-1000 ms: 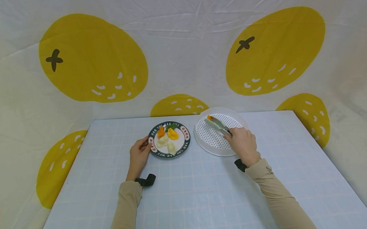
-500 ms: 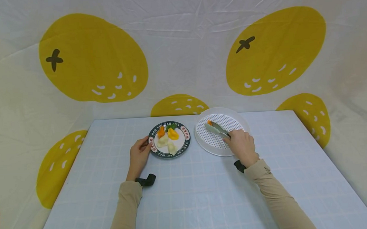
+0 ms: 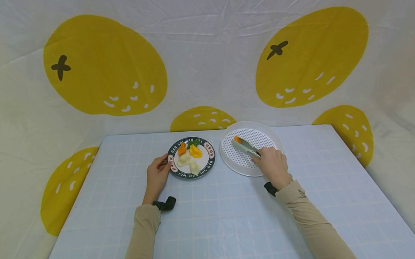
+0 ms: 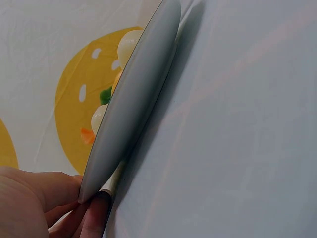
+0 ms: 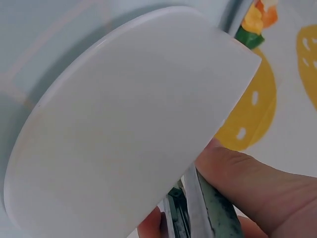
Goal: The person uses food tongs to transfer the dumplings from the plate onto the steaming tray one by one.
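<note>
A round plate (image 3: 204, 159) with a dark green lettered rim carries dumpling-like pieces in white, yellow, orange and green. My left hand (image 3: 157, 176) holds its left edge; in the left wrist view the thumb is at the upper side of the plate and fingers lie underneath. To the right stands a round white tray (image 3: 240, 170) with a perforated floor. My right hand (image 3: 273, 166) grips pale green tongs (image 3: 244, 147) by the handle. At the tongs' tips, over the tray's floor, shows an orange piece (image 3: 237, 139). Whether it touches the floor I cannot tell.
A pale blue checked cloth (image 3: 205, 223) covers the table. Behind it hangs a white curtain (image 3: 204, 67) printed with large yellow fruit. The tray's raised wall (image 5: 124, 114) hides the tongs' tips in the right wrist view.
The tongs' tips and the orange piece have come slightly nearer to me over the tray, and my right hand has shifted a little left. My left hand and the plate stay put.
</note>
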`<state>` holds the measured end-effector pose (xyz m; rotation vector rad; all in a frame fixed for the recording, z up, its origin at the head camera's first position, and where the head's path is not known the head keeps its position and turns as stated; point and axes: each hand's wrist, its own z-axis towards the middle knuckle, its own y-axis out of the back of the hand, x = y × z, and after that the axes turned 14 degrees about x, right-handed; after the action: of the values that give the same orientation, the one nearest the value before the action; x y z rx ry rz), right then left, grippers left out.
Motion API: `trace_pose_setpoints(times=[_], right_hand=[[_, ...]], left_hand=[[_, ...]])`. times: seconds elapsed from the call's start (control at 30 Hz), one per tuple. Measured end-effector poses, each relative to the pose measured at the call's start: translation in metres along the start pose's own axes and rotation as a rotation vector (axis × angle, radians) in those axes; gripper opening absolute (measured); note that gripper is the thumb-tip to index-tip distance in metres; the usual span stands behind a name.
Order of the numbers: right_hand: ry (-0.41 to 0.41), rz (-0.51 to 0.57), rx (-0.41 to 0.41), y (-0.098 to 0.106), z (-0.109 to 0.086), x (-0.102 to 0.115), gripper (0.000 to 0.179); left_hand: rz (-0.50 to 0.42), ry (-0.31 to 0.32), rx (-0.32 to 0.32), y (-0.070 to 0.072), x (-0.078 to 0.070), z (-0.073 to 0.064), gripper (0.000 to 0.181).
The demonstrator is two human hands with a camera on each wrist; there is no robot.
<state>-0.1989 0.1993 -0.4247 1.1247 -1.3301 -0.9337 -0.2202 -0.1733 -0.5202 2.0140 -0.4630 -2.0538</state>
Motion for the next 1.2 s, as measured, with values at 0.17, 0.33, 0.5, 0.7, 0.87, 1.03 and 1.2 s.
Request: trace_pose_setpoints(times=[0.17, 0.33, 0.5, 0.7, 0.87, 1.03, 1.2], right_hand=[[0.006, 0.006, -0.004, 0.000, -0.001, 0.000, 0.026], [0.009, 0.014, -0.021, 0.001, -0.001, 0.000, 0.029], [0.015, 0.022, -0.040, 0.003, -0.001, -0.002, 0.031], [0.027, 0.020, -0.045, 0.006, -0.003, -0.002, 0.032], [0.027, 0.026, -0.035, 0.008, -0.005, -0.001, 0.033], [0.030, 0.024, -0.050, 0.011, -0.007, 0.000, 0.031], [0.031, 0.036, -0.061, 0.015, -0.008, 0.001, 0.031]], left_hand=[[0.002, 0.006, -0.001, 0.000, 0.001, 0.000, 0.041], [0.013, -0.002, -0.001, 0.000, 0.003, 0.000, 0.041], [-0.003, -0.010, -0.004, 0.000, 0.007, 0.001, 0.041], [-0.010, -0.004, 0.001, 0.000, 0.005, 0.000, 0.042], [0.006, -0.018, -0.004, 0.000, 0.005, 0.000, 0.041], [0.003, -0.020, -0.005, 0.000, 0.005, 0.001, 0.041], [-0.008, -0.007, -0.003, 0.000, 0.006, 0.001, 0.041]])
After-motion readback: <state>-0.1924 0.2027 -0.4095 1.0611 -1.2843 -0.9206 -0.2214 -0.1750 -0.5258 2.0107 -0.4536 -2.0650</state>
